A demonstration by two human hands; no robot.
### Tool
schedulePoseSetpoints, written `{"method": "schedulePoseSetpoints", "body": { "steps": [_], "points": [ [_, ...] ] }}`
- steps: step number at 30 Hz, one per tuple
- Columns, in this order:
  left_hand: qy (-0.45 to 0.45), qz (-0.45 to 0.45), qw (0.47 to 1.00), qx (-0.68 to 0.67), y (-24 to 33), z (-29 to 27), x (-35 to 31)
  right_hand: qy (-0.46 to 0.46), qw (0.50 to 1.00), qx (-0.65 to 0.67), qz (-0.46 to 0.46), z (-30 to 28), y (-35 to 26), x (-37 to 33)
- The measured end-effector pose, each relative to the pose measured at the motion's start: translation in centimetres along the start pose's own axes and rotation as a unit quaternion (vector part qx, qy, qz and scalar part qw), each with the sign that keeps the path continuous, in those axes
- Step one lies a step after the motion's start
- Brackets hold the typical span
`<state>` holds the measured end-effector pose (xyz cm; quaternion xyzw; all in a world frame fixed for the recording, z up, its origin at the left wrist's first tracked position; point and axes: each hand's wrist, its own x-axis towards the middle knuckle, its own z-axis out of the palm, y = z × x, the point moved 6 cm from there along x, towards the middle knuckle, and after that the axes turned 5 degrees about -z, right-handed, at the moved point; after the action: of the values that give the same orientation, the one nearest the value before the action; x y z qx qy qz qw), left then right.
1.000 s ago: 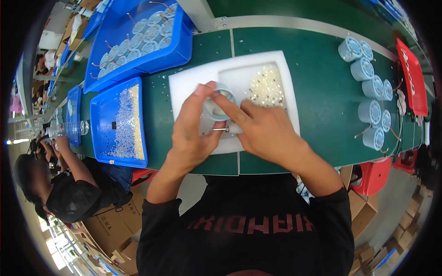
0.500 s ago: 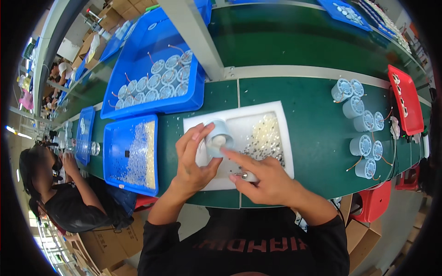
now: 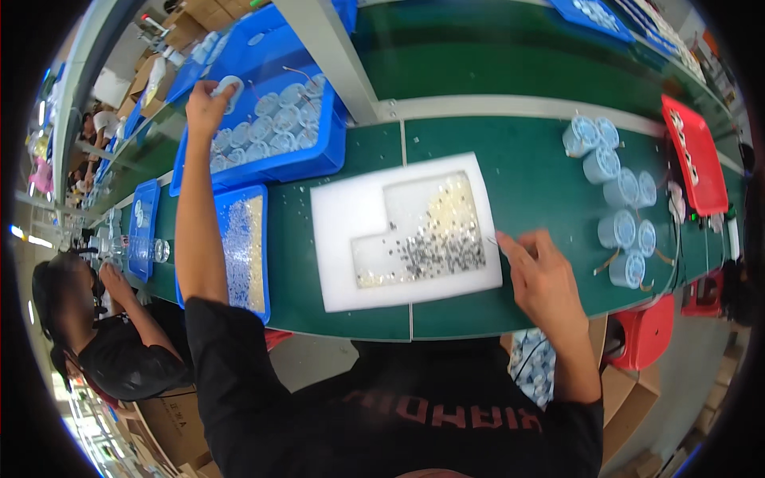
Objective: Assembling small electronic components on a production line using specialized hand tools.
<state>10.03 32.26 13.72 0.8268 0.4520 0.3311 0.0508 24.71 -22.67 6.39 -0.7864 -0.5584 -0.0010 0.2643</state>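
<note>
Stretched out over the large blue bin [image 3: 323, 163] at the left, my left hand [image 3: 207, 111] grips a pale blue plastic cup [image 3: 230, 94] by its side. Below it in the bin stand several similar round cups [image 3: 275, 119], some with thin wires sticking out. My right hand [image 3: 546, 275] is closed beside the right edge of the white foam tray [image 3: 335, 271]. A thin metal tool [image 3: 492, 239] pokes out from its fingertips; most of it is hidden in the hand. Small dark and cream pieces [image 3: 446, 239] lie scattered in the tray's recess.
A shallow blue tray [image 3: 265, 239] of small pieces lies left of the foam tray. Several wired cups [image 3: 617, 227] stand on the right of the green table [image 3: 526, 183], near a red tray [image 3: 701, 163]. A metal post [image 3: 327, 56] rises behind. Another person [image 3: 119, 334] sits at the left.
My left hand has carried the cup from above the foam tray to the far left, over the blue bin. My right hand has moved right, off the cup, to the foam tray's edge.
</note>
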Motion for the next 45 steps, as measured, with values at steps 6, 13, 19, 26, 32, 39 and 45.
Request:
{"method": "schedulePoseSetpoints", "body": {
  "steps": [6, 13, 19, 26, 32, 39, 45],
  "points": [
    [-0.254, 0.047, 0.954, 0.150, -7.1, 8.9, 3.8, -0.016, 0.999, 0.011, -0.028, 0.8, 0.2, 0.7],
    [-0.258, 0.073, 0.962, 0.054, -4.8, 12.4, 3.5, -0.030, 0.999, -0.026, -0.017, 0.5, 1.0, -0.6],
    [-0.355, 0.075, 0.928, -0.089, -2.1, 11.6, 0.7, -0.067, 0.996, -0.054, -0.012, -1.0, 1.3, -1.1],
    [-0.274, 0.103, 0.953, -0.073, -1.2, 8.0, -0.5, 0.158, 0.906, -0.300, 0.253, -8.6, 8.0, -5.1],
    [0.068, 0.081, 0.982, -0.159, 2.9, -3.7, -2.6, 0.088, 0.905, -0.293, 0.295, -8.4, 11.4, -6.6],
    [-0.188, 0.147, 0.870, -0.431, 14.9, -6.7, -21.5, 0.188, 0.948, -0.077, 0.244, -8.3, 3.9, -1.1],
    [-0.371, -0.105, 0.678, -0.626, 17.8, -1.8, -30.0, 0.116, 0.954, 0.275, -0.023, -1.0, -5.4, 7.1]
  ]
}}
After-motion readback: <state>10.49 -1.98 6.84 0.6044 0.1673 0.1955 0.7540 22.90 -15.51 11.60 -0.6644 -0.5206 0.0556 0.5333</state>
